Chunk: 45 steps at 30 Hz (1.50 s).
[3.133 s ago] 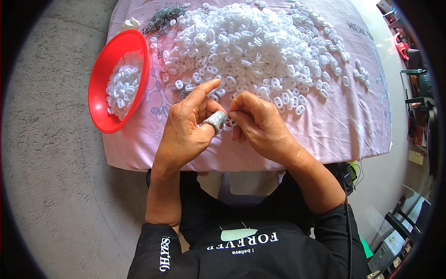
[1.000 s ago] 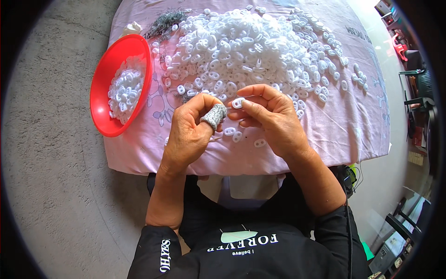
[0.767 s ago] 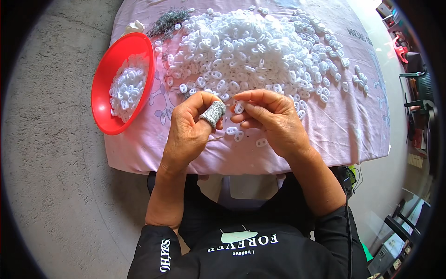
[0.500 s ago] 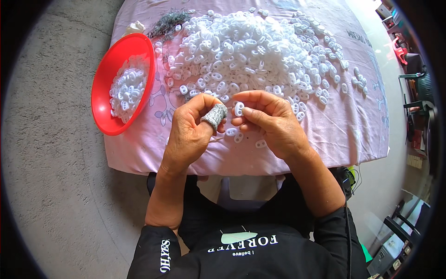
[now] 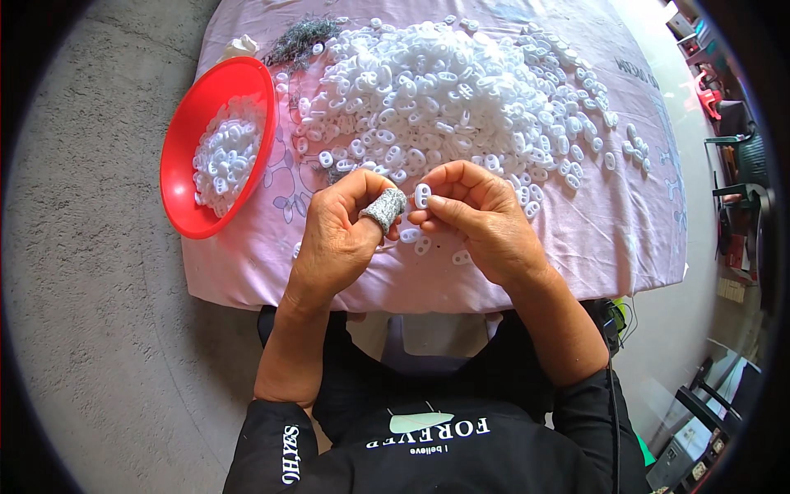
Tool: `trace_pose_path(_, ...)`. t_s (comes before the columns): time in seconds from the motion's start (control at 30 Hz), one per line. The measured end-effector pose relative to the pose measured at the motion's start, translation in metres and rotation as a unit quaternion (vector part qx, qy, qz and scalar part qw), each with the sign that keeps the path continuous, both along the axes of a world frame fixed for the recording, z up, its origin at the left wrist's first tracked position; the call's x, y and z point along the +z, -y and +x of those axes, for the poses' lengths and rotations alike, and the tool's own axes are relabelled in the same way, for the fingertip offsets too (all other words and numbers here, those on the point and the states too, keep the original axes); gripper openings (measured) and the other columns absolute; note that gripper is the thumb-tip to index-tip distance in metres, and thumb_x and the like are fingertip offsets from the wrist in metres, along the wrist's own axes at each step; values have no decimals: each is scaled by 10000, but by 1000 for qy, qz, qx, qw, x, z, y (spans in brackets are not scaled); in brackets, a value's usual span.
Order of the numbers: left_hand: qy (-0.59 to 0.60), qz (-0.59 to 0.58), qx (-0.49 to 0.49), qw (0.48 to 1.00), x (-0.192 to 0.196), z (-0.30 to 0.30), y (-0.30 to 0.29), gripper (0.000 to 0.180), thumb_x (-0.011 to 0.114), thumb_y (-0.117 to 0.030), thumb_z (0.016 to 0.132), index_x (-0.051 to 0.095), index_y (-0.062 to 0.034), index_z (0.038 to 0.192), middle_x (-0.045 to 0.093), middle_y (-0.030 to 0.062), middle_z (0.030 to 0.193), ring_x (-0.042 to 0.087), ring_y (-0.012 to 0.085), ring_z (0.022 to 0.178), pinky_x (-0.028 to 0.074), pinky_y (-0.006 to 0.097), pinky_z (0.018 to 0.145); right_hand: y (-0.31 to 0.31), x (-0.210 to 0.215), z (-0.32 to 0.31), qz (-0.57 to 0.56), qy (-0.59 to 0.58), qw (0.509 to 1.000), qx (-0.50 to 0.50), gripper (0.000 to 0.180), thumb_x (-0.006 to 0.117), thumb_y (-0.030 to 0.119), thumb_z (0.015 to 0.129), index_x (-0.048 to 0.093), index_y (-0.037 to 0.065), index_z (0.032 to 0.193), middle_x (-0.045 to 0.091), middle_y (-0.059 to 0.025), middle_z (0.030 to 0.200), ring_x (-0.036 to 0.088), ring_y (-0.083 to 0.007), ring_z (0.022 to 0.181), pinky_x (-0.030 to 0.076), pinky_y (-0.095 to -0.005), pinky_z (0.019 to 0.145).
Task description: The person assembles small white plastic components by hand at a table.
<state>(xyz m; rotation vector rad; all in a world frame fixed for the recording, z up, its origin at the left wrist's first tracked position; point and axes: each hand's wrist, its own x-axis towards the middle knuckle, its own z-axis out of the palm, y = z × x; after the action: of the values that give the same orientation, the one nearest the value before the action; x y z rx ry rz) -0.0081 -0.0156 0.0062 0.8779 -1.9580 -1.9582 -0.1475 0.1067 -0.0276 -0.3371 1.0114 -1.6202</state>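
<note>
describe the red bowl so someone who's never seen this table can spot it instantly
Start at the table under the pink flowered cloth, heaped with small white plastic oval pieces. At its left edge, left of the person's left hand, sits a round red bowl, tilted over the edge and partly filled with the same white pieces. It is the only red thing on the cloth.

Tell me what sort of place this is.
Probably a home or small-workshop piecework spot: a table under a pink floral cloth heaped with white plastic pieces, a red bowl of more, on bare concrete floor.
</note>
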Motion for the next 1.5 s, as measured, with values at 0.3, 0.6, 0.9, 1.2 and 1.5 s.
trace_pose_path(0.3, 1, -24, -4, 1000, -3, 1, 0, 69, 530, -32, 925, 593, -6, 916, 599, 20, 731, 559, 72, 647, 438, 212, 590, 0, 2, 2, -6, -23, 1000, 9, 206, 605, -8, 890, 571, -38, 1091, 636, -95, 977, 661, -145, 878, 552, -252, 789)
trace_pose_path(0.6, 1, -26, -2, 1000, -5, 1, 0, 73, 527, -32, 927, 592, -2, 914, 599, 23, 728, 563, 78, 647, 443, 213, 588, 1, -3, 3, -17, -39, 999, 1, 253, 610, -15, 878, 590, -32, 1130, 653, -105, 979, 664, -147, 879, 550, -251, 794)
trace_pose_path(0.9, 7, -9, -1, 1000, -3, 0, 0, 79, 511, 41, 891, 584, 13, 894, 598, 20, 767, 564, 63, 684, 469, 211, 610, 0, -2, 3, -4, -50, 999, -2, 246, 609, 4, 887, 597, -28, 1130, 660, -103, 953, 670, -144, 858, 555, -249, 760)
trace_pose_path(1.2, 0, -21, -1, 1000, -7, 1, -1, 72, 533, -42, 929, 591, -2, 911, 597, 20, 726, 563, 73, 645, 444, 211, 589, 0, 1, 3, 17, -56, 998, 1, 229, 609, 31, 900, 603, -36, 1118, 669, -113, 931, 677, -145, 825, 560, -240, 725)
trace_pose_path(1.5, 5, -22, 1, 1000, -4, 1, -1, 68, 533, -35, 928, 592, -3, 918, 594, 19, 729, 564, 76, 647, 446, 213, 596, -1, 2, 3, 26, -27, 999, 4, 211, 592, 41, 917, 593, -44, 1111, 659, -113, 945, 680, -152, 825, 566, -244, 733)
